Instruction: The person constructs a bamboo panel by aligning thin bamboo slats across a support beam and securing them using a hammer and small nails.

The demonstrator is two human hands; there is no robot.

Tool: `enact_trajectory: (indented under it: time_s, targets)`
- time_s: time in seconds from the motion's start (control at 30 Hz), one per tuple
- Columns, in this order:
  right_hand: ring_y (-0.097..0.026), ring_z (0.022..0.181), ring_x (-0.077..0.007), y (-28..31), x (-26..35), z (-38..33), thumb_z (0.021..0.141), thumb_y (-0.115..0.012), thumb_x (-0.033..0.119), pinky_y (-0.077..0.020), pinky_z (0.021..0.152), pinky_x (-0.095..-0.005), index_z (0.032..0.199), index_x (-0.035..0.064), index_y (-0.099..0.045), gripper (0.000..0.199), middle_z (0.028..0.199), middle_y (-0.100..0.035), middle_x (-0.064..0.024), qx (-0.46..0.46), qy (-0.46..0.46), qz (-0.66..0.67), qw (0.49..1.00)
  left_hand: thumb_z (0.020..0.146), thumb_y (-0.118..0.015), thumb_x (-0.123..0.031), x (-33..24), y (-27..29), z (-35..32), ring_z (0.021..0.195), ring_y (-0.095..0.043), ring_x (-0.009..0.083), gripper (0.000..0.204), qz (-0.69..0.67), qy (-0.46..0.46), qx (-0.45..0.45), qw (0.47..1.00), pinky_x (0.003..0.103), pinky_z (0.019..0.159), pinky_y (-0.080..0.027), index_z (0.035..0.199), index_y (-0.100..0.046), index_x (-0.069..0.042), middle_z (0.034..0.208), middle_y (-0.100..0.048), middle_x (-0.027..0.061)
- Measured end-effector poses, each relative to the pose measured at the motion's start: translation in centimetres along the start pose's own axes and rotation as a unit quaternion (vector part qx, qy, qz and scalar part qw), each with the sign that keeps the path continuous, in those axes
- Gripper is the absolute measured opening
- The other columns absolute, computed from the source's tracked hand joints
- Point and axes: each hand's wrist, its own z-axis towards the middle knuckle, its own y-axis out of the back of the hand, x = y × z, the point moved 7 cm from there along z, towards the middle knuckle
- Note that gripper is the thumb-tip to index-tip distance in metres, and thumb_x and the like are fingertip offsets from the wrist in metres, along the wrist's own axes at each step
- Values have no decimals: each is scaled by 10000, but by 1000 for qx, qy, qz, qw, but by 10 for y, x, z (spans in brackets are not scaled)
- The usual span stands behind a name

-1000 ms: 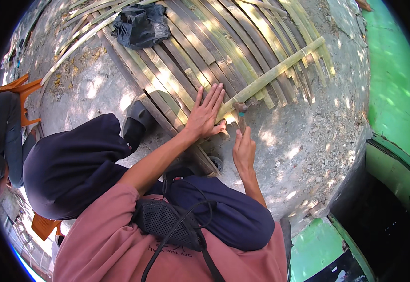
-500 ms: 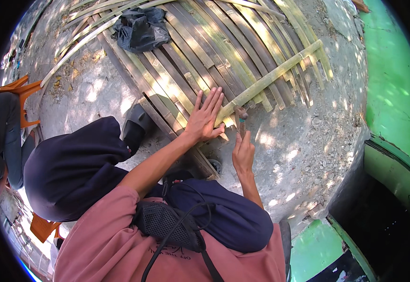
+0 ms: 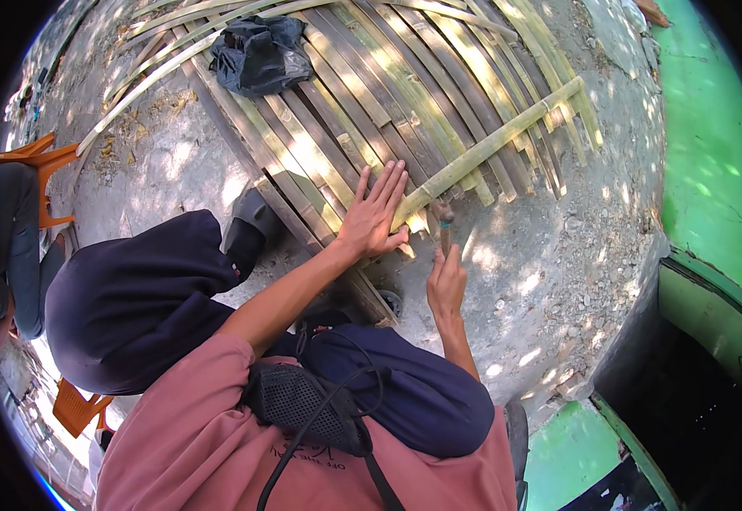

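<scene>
My left hand (image 3: 374, 217) lies flat with fingers stretched over the near ends of several bamboo slats (image 3: 349, 111), just left of a bamboo crosspiece (image 3: 498, 136). That crosspiece runs slantwise over the slat ends, up to the right. In my right hand (image 3: 446, 281) is the handle of a hammer (image 3: 445, 219), fingers wrapped round it. The hammer's head is close to the near end of the crosspiece, right of my left hand; whether it touches I cannot tell. Any nail there is too small to make out.
A black plastic bag (image 3: 260, 55) rests on the slats at the upper left. Long curved bamboo strips (image 3: 145, 77) spread beyond it. An orange chair (image 3: 43, 170) and another person's leg (image 3: 17, 255) are at the left. A green wall (image 3: 711, 128) borders the rough ground on the right.
My right hand and the hammer have shifted slightly to the right and down. My left hand stays flat on the slats.
</scene>
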Motion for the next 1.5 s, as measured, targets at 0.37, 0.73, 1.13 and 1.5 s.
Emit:
enact_trajectory:
  time_s: [0.37,0.73,1.13,1.5]
  targets:
    - [-686,808,-561,-23,4,-13,1149,-531,199,-477,626,-577,1182,22,-540,180,790,-652,-332,33,9,-25,999,909,-587,-639,-6,2,8,1710,-154,353,1143,-13,-16,-2,1000,616,1372,-40,1728,-206,61,1830,-190,213]
    - [-686,731,-565,-15,15,5,1130,-585,203,-461,590,-621,1138,3,-527,208,756,-674,-315,38,-6,-70,997,909,-611,-594,-4,3,6,1708,-158,351,1113,-1,-12,-9,1000,609,1371,-50,1722,-229,64,1827,-198,214]
    - [-664,685,-541,-2,1,15,1150,-556,177,-475,570,-542,1156,-20,-564,197,748,-660,-279,9,-13,-22,1000,883,-637,-554,-15,0,2,1711,-150,342,1110,-15,-10,7,1000,605,1374,-49,1715,-251,71,1823,-214,214]
    - [-664,615,-453,-3,-6,-11,1172,-517,290,-465,567,-523,1144,-4,-605,308,683,-635,-227,-84,-72,108,988,841,-679,-599,-13,-2,7,1712,-144,337,1196,22,-11,18,1000,596,1373,-47,1710,-239,93,1828,-190,222]
